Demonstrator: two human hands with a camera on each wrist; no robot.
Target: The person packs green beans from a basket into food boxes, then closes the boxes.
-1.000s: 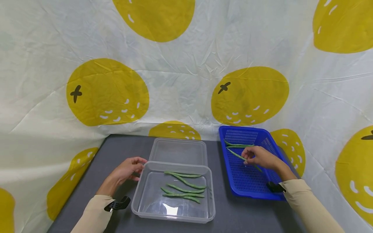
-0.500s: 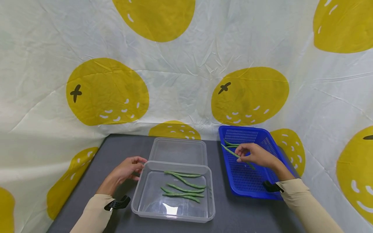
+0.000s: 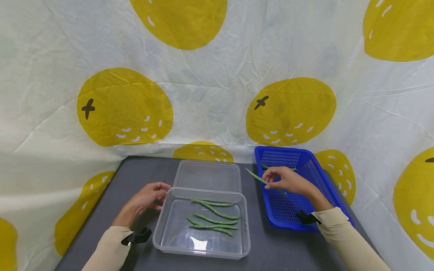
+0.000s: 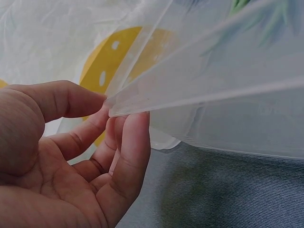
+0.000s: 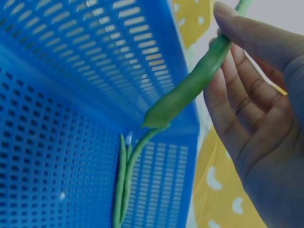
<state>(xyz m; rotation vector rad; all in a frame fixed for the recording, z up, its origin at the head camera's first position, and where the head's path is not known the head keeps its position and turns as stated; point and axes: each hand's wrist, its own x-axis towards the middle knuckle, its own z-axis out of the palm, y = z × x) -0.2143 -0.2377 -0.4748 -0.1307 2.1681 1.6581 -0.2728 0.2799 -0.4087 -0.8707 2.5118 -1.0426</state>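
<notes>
My right hand (image 3: pixel 288 181) pinches a green bean (image 3: pixel 255 176) between thumb and fingers, above the left side of the blue basket (image 3: pixel 284 220). The bean slants, with its far end past the basket's left rim. In the right wrist view, a few other green beans (image 5: pixel 120 180) lie inside the basket by its wall. My left hand (image 3: pixel 146 197) pinches the rim of the clear plastic container (image 3: pixel 200 253) at its far left corner, thumb on top and fingers beneath in the left wrist view. Several green beans (image 3: pixel 217 226) lie on the container's floor.
A clear plastic lid (image 3: pixel 207 176) lies flat behind the container, partly under its far edge. All stand on a dark grey table (image 3: pixel 149 169). A white cloth (image 3: pixel 210 113) with yellow fruit prints hangs right behind the table.
My right hand has lifted the green bean from the basket's middle and moved left with it to the left rim. The left hand and the container have stayed in place.
</notes>
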